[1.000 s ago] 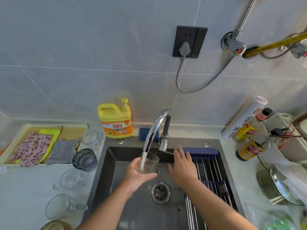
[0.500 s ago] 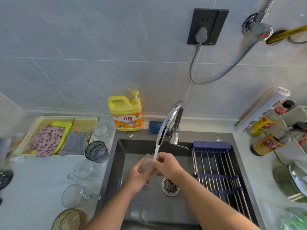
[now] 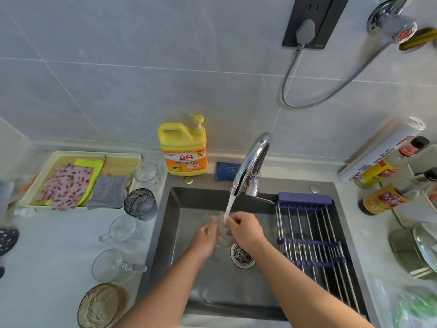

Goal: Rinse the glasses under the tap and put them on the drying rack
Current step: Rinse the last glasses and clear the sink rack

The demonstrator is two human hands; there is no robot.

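A clear glass (image 3: 221, 230) sits between both hands over the sink (image 3: 257, 194), under the running stream from the chrome tap (image 3: 251, 159). My left hand (image 3: 205, 240) grips it from the left. My right hand (image 3: 244, 229) curls over its rim from the right, fingers at the opening. The glass is blurred and mostly hidden by the hands. A roll-up drying rack (image 3: 314, 242) with steel rods and blue ends spans the sink's right part and holds nothing. Several more glasses wait on the left counter: a smoky tumbler (image 3: 141, 204), a clear mug (image 3: 121, 229), another mug (image 3: 111, 266).
A yellow detergent bottle (image 3: 183, 147) and a blue sponge (image 3: 227, 171) stand behind the sink. A tray (image 3: 71, 154) with cloths lies at far left. Sauce bottles (image 3: 383, 200), a roll and dishes crowd the right counter. A brownish bowl (image 3: 101, 305) sits near the front left.
My right hand left the tap lever area and came onto the glass; both hands now hold it under the stream. The camera has moved closer and shifted left.
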